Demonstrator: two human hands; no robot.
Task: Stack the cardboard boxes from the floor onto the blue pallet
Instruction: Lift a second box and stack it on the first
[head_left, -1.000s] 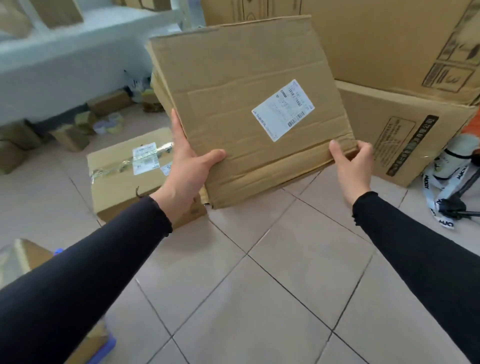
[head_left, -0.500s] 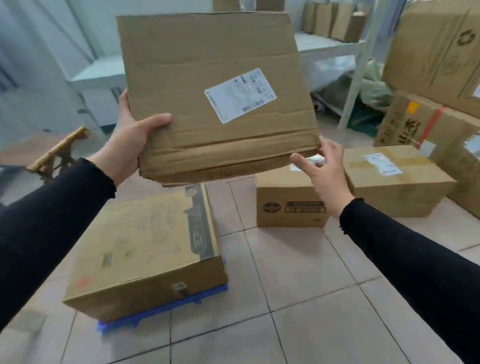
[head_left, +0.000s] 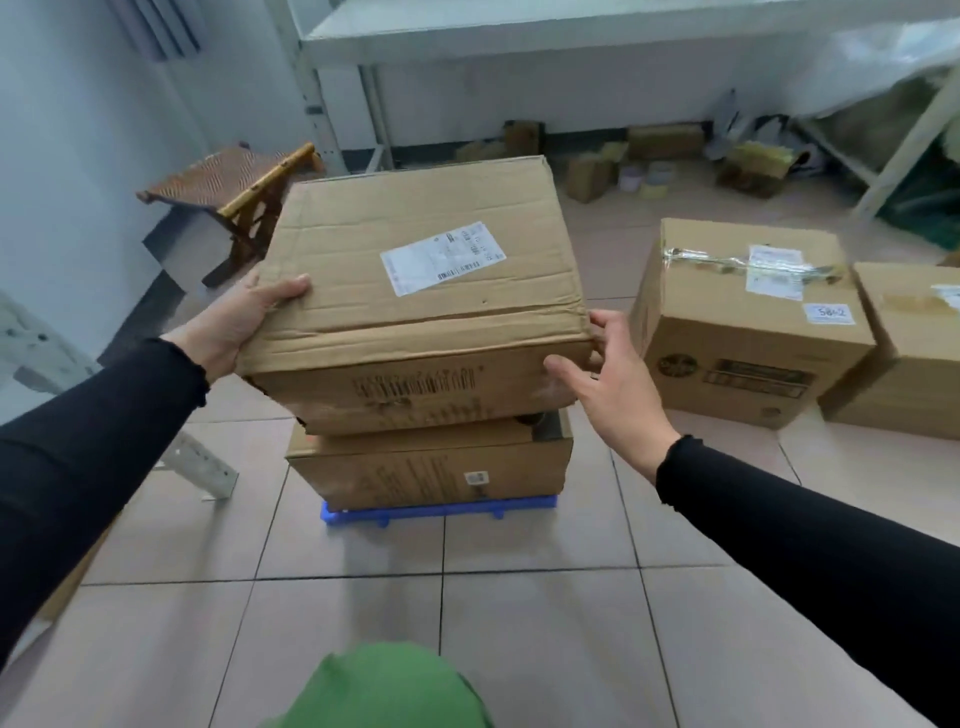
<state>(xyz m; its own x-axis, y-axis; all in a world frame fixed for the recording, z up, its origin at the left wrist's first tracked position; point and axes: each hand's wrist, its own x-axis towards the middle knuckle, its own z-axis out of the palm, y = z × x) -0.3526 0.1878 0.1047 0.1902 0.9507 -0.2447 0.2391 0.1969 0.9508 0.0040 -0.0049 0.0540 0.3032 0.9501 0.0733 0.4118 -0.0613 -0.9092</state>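
Note:
A cardboard box with a white label (head_left: 415, 291) lies on top of a flatter cardboard box (head_left: 431, 467), which rests on the blue pallet (head_left: 436, 512). My left hand (head_left: 244, 317) grips the labelled box at its left near corner, thumb on top. At the box's right near corner is my right hand (head_left: 608, 384), with its fingers spread and touching the box's side. Two more cardboard boxes stand on the floor to the right: one with tape and labels (head_left: 748, 322) and another (head_left: 904, 353) beside it.
A wooden stool (head_left: 228, 192) stands left of the stack, near the wall. A white metal shelf (head_left: 467, 31) spans the back, with small boxes and tape rolls (head_left: 644, 176) under it. A white angled bracket (head_left: 202, 462) lies at the left. My green-clad knee (head_left: 384, 691) shows below.
I have turned left toward the pallet and lowered the labelled box from the air onto the flat box. My right hand has loosened and spread its fingers.

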